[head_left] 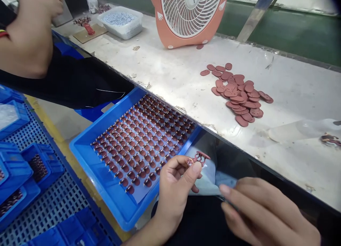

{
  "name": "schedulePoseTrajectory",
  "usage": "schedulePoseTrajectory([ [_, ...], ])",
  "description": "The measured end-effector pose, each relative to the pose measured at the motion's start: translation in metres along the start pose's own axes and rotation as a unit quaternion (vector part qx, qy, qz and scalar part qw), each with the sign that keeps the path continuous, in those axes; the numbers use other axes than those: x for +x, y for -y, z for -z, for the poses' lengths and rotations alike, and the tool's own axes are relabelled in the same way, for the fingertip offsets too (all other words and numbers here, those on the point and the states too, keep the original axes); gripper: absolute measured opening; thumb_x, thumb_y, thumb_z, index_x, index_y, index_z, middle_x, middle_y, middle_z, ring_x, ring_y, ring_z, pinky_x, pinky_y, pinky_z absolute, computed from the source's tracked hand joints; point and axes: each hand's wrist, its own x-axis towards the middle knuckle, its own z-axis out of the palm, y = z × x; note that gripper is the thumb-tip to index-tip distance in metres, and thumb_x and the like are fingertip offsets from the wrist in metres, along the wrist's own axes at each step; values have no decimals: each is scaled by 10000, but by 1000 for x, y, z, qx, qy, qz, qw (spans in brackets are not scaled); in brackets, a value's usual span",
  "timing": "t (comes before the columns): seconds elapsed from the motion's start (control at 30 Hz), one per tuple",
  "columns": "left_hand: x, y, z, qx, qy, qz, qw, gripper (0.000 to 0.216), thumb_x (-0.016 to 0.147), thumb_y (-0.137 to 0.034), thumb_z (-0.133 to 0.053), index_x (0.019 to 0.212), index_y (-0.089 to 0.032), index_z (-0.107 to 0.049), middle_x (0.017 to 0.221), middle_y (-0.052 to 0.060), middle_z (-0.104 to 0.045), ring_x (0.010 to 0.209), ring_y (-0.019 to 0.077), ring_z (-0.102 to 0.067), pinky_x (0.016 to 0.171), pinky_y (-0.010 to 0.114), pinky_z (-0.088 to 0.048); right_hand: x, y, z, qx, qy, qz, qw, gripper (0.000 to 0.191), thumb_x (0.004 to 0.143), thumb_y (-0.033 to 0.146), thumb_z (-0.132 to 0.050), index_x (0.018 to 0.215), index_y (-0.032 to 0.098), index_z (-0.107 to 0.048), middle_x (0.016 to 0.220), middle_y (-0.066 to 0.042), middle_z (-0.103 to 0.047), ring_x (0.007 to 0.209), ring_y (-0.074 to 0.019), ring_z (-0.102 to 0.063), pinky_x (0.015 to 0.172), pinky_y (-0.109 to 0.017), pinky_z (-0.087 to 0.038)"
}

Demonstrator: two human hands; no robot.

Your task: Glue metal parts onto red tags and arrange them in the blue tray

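While the left hand (176, 182) pinches a small reddish-brown part (199, 157) between thumb and forefinger, its other fingers curl loosely beneath, so the hand is mostly closed around that one piece. The part sits just past the fingertips, above the person's lap and just beside the near right corner of a blue tray (106, 182). It looks like a flat oval cap with small legs or a clip under it, though the detail is too fine to tell more.

The right hand (263, 214) lies lower and to the right, fingers extended and close together, resting on or just over a pale plastic bag (210, 178) that spreads across the lap between the two hands. Whether it grips the bag cannot be told; it is blurred.

The blue tray tilts across the lap and the edge of the surface (293, 89), and holds neat rows of small brown parts (144, 139) of the same colour, filling most of its floor.

On the surface, well apart from the hands, lies a loose pile of flat reddish oval pieces (237, 93). Behind it stands a pink fan (186, 15) with a white grille. Farther left sits a clear tub (121, 22) of pale small bits.

Another person's bare arm (26, 39) shows at upper left. Blue crates (26, 171) stand on a perforated floor mat at lower left.
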Motion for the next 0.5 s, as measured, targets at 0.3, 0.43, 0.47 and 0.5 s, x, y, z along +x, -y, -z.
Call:
schedulePoseTrajectory([
  [0.3, -5, -6, 2, -9, 20, 54, 998, 224, 706, -301, -864, 719, -173, -681, 651, -30, -705, 579, 113, -700, 427, 134, -493, 5, -10, -21, 283, 47, -282, 915, 374, 1023, 186, -464, 1348, 324, -590, 1286, 25, -671, 1120, -98, -658, 986, -152, -507],
  [0.43, -2, -6, -1, -8, 19, 62, 998, 222, 698, -291, -870, 717, -168, -686, 653, -26, -713, 569, 109, -696, 428, 135, -495, 6, -6, -20, 287, 48, -273, 917, 395, 1005, 147, -477, 1292, 369, -632, 1259, 74, -691, 1114, -51, -655, 981, -87, -474],
  [0.47, -2, -6, -1, -7, 17, 63, 998, 224, 691, -285, -874, 714, -167, -686, 645, -27, -712, 567, 109, -695, 428, 134, -496, 6, -5, -20, 290, 45, -277, 915, 395, 1002, 141, -477, 1281, 367, -642, 1254, 74, -694, 1110, -52, -658, 975, -89, -480],
  [0.5, -2, -7, -1, -6, 15, 64, 998, 226, 685, -281, -878, 709, -167, -685, 635, -28, -711, 565, 109, -694, 428, 134, -496, 5, -4, -21, 294, 40, -283, 912, 394, 1000, 134, -476, 1273, 358, -650, 1245, 71, -700, 1106, -56, -662, 969, -93, -488],
])
